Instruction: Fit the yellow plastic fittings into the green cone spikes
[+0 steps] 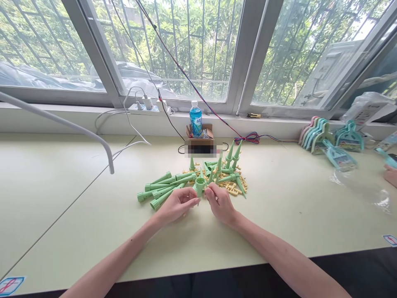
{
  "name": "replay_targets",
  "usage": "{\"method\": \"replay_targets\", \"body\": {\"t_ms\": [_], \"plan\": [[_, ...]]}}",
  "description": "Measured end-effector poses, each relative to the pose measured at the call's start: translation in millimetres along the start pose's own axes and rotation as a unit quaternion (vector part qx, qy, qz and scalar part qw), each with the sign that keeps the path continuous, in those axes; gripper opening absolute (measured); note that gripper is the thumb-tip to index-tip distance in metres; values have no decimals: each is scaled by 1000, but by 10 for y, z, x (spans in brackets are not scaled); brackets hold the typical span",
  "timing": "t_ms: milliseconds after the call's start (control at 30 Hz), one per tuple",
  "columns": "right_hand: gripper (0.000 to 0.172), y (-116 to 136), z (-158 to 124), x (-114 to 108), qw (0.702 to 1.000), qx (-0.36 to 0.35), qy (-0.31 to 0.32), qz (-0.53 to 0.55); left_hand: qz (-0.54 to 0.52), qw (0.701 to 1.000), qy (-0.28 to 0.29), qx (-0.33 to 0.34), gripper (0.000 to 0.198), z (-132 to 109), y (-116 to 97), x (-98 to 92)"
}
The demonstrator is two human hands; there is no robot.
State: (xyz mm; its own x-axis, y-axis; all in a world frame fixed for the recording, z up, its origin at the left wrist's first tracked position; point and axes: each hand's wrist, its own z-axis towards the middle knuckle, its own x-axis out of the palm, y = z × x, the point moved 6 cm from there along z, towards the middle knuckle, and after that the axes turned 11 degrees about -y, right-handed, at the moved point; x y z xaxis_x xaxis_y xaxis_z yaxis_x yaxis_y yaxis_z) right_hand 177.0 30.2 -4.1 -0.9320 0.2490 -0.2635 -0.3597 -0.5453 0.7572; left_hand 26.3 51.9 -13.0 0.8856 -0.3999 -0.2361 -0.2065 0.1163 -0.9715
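Upright between my two hands stands a hollow green plastic spike [200, 184], its round threaded mouth facing up. The fingers of my left hand [180, 203] are closed around its lower left side. My right hand [219, 203] is closed in a pinch at the spike's right side; what its fingertips hold is hidden. To the left lies a bundle of green spikes [164, 186] with ribbed collars. Behind and to the right, more green cone spikes [229, 156] stand or lie among many small yellow plastic valve pieces [232, 188].
A blue drink bottle [195, 120] stands in a small cardboard box [208, 131] by the window sill. A white bent tube [93, 128] reaches in from the left. Coiled wires [249, 138] lie behind the pile. Small dustpans [324, 134] and another person's hand [391, 176] are at right.
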Motion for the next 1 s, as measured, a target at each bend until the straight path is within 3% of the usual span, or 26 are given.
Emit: {"method": "replay_targets", "body": {"t_ms": [100, 333, 600, 1000], "plan": [[41, 17, 2, -8, 1000, -13, -6, 0, -15, 1000, 7, -6, 32, -7, -8, 18], [35, 86, 4, -21, 999, -54, -5, -1, -50, 998, -38, -22, 37, 8, 11, -31], [28, 163, -10, 55, 992, -89, 73, 48, -156, 985, 15, -71, 68, 10, 64, 17], [25, 139, -4, 72, 991, -77, 91, 56, -171, 984, 11, -56, 49, 12, 80, -29]]}}
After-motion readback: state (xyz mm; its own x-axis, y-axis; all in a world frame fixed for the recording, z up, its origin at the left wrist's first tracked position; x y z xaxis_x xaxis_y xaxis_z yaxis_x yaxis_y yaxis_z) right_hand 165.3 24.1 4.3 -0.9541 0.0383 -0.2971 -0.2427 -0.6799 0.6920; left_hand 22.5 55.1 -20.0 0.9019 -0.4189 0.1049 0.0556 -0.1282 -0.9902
